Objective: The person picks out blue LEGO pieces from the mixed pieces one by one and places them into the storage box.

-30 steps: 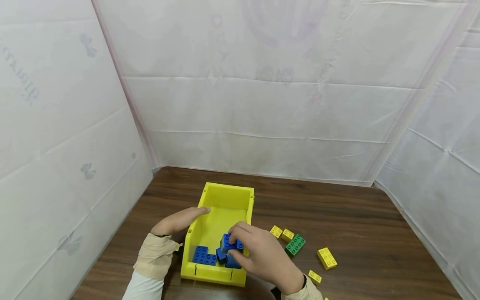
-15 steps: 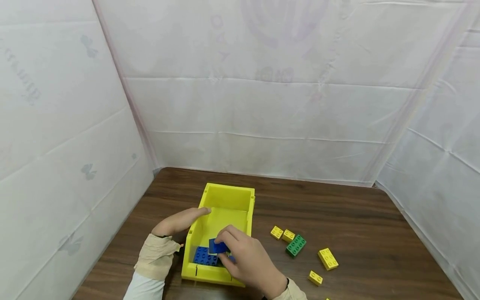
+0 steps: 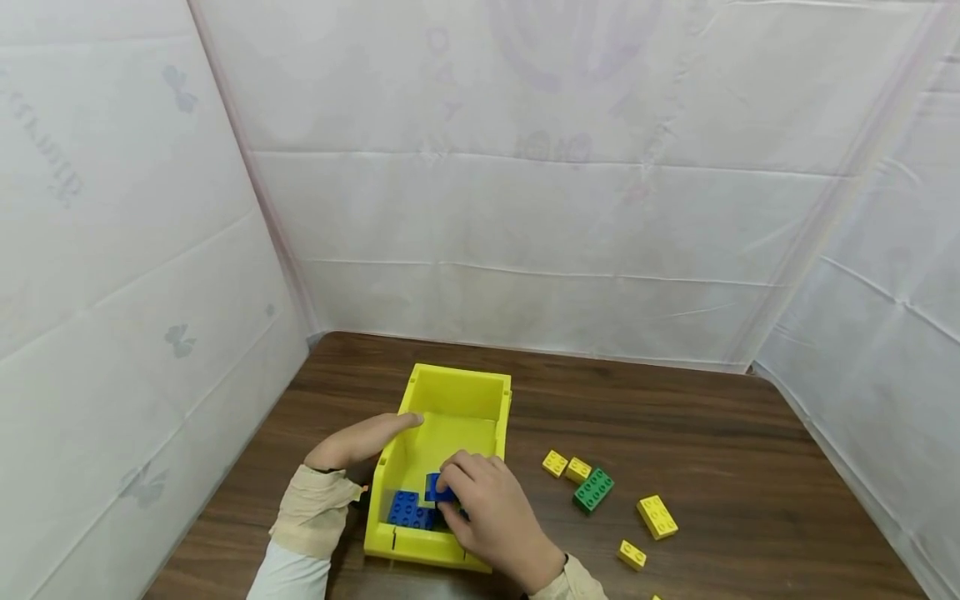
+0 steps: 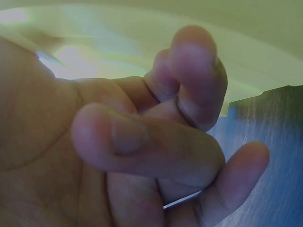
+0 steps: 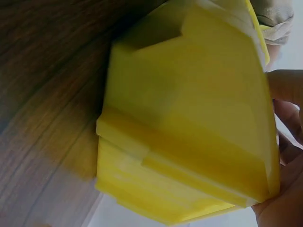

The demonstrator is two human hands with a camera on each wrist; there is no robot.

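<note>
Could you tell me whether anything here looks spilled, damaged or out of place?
Nothing looks damaged. Five loose bricks, four yellow and one green brick, lie scattered on the table right of the yellow bin, which holds only blue bricks.

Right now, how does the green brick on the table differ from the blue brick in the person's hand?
The green brick lies loose on the table, untouched; the blue brick is pinched by the right hand inside the yellow bin. Green sits among yellow bricks; blue sits beside other blue ones. Both are studded building bricks.

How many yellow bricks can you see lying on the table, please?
4: two side by side, one right of the green brick at, one nearer. Another may be cut off below.
</note>
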